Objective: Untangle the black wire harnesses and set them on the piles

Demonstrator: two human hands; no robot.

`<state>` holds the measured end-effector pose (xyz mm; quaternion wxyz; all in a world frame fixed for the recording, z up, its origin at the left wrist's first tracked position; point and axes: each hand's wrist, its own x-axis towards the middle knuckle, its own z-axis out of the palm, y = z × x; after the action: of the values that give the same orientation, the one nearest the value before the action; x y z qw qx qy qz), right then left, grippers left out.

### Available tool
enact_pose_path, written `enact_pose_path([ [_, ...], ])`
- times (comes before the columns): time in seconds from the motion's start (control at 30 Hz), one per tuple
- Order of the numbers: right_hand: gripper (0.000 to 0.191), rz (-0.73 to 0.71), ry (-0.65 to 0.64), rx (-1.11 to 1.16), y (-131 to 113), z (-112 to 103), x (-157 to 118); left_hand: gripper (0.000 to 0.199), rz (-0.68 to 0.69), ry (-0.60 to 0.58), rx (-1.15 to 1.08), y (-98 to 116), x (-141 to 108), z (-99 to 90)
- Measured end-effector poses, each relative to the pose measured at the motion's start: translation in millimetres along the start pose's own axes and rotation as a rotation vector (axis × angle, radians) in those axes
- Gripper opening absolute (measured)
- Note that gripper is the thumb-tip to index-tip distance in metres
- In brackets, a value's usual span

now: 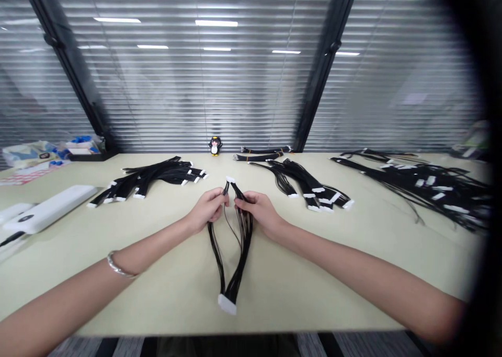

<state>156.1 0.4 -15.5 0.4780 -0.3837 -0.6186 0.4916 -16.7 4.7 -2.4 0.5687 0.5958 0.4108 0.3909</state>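
Black multi-wire cable harness [246,237] with stiff-looking white plastic end connectors, front-centre over the pale cream tabletop [168,294], strung between both hands. Left hand [212,205] pinched on the thinner left strands, right hand [261,210] pinched on the thicker bunch; hands apart, just beside each other. Probably light, limp, slightly slippery, prone to splaying (one thin strand bows loose in the gap). Best hold likely the connectors; tugging single wires could damage them.

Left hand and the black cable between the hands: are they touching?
Touching. The head view shows the left hand closed on some of the black cable's strands, which enter the grip from above and come out below.
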Motion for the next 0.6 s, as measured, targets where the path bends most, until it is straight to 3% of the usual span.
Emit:
enact_pose_path([
  [0.13,0.028,-0.006,-0.028,0.037,-1.6,0.9,-0.3,0.020,0.016,-0.018,0.033,-0.3,-0.4,1.0],
  [0.4,0.032,0.006,-0.116,0.034,-0.7,-0.1,-0.7,0.033,0.010,-0.019,-0.004,4.7,-1.6,5.0],
  [0.6,0.030,-0.001,-0.098,0.003,-0.9,0.4,-1.1,0.025,-0.014,0.008,-0.011,0.4,2.1,1.5],
])
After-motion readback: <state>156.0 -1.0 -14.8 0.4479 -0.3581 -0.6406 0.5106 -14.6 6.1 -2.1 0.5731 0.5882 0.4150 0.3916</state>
